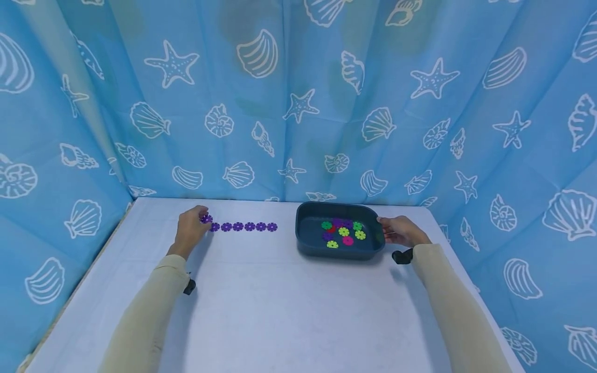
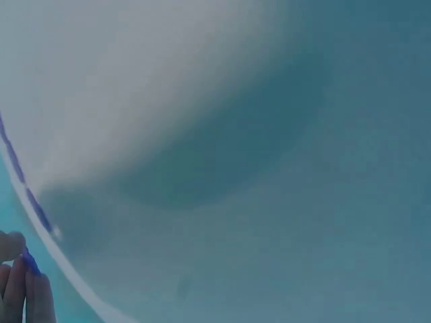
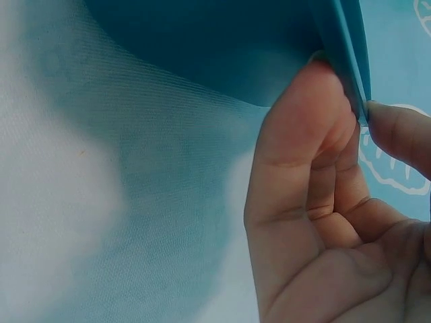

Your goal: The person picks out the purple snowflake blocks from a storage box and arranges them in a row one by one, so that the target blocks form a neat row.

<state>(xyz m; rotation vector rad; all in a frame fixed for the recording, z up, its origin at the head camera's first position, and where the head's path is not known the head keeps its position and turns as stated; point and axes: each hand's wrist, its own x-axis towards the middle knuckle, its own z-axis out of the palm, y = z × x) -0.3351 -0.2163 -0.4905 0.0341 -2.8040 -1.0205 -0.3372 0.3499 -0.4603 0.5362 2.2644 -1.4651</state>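
Note:
My left hand [image 1: 190,228] pinches a purple flower-shaped disc [image 1: 207,219] at the left end of a row of purple flower discs [image 1: 238,227]. The left wrist view shows that disc [image 2: 29,261] between thumb and fingers, above the table. On the right, my right hand [image 1: 402,231] grips the rim of a dark blue plastic basin [image 1: 303,243]. Seen from the right wrist, the thumb and curled fingers [image 3: 286,175] pinch the basin's edge [image 3: 347,54]. Inside the basin lie several flower discs: yellow [image 1: 343,231], green [image 1: 326,225], pink [image 1: 347,241], red and purple.
A white cloth covers the table [image 1: 298,311]. Blue curtains [image 1: 289,103] printed with white shells and starfish hang behind the table and on both sides. A dark wrist device [image 1: 402,256] sits at the right cuff, another [image 1: 189,287] at the left.

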